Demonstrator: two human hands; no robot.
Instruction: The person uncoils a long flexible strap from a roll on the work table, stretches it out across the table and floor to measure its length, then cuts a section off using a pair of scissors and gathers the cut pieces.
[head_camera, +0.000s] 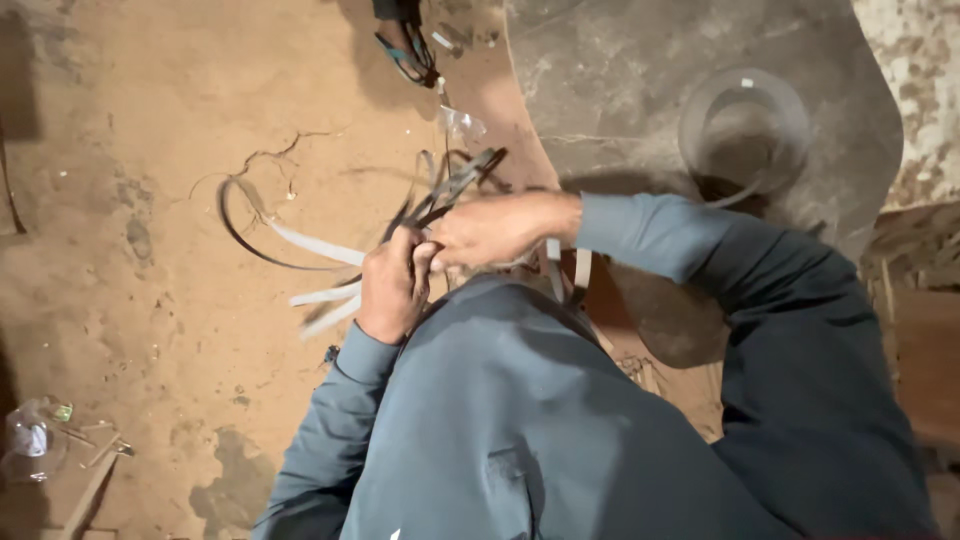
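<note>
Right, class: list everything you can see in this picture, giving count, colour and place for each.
Flat strips: a bundle, pale and dark grey, fanning out from both hands over the dirt floor.
Coiled strip ring: one, grey, upper right on the stone slab.
Sandal: one, dark with blue edge, top centre.
Clear plastic scrap: one, below the sandal.
Plastic bottle: one, clear, lower left.
Dirt floor: reddish brown, cracked.
Left hand: grip closed on the strips.
Right hand: pinching the strips beside it.
</note>
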